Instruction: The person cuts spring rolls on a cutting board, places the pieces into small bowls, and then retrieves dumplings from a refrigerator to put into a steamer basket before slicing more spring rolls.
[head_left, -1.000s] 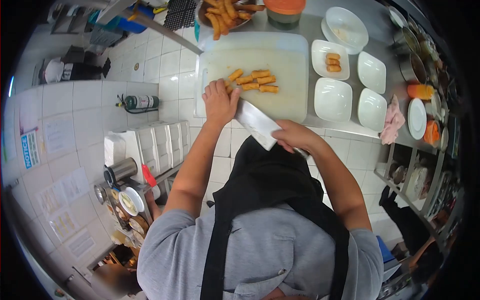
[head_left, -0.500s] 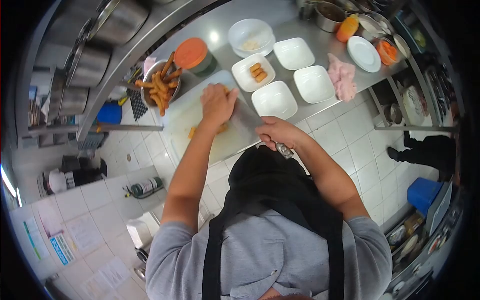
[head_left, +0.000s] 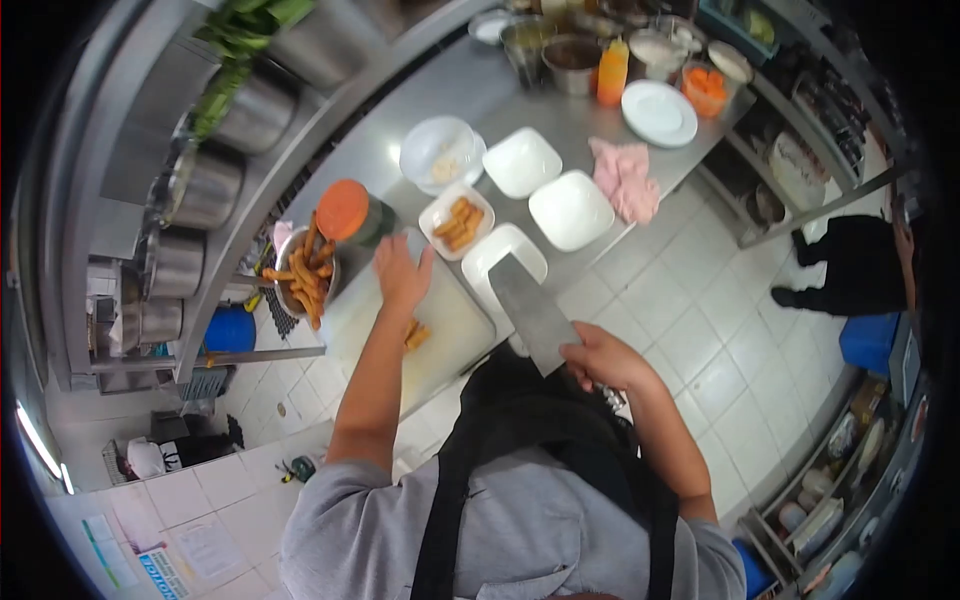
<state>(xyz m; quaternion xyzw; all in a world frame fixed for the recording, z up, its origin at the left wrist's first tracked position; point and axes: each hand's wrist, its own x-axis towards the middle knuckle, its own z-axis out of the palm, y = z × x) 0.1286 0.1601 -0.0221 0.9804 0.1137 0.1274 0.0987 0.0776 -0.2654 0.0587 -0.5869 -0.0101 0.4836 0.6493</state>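
My right hand (head_left: 605, 358) grips a cleaver (head_left: 535, 315) by its handle, and the broad blade overlaps the front white bowl (head_left: 483, 262) in this view. Over the far part of the white cutting board (head_left: 455, 305) is my left hand (head_left: 402, 275), thumb apart from the fingers, with nothing visible in it. Cut pieces of fried dough (head_left: 418, 338) lie on the board beside my left forearm, which partly hides them. Just beyond the board, a square white bowl (head_left: 428, 218) holds several more cut pieces (head_left: 460, 224).
Long fried dough sticks (head_left: 308, 275) fill a metal bowl at the left. Nearby stands an orange-lidded container (head_left: 345, 212). White bowls (head_left: 570, 210), a pink cloth (head_left: 625, 180), plates (head_left: 660, 113) and a sauce bottle (head_left: 612, 72) stand rightward. Someone in dark trousers (head_left: 850, 265) is at far right.
The cleaver has lifted off the board and swung right in my right hand. My left hand's fingers have opened out. More dough pieces are in the white bowl. The view has shifted.
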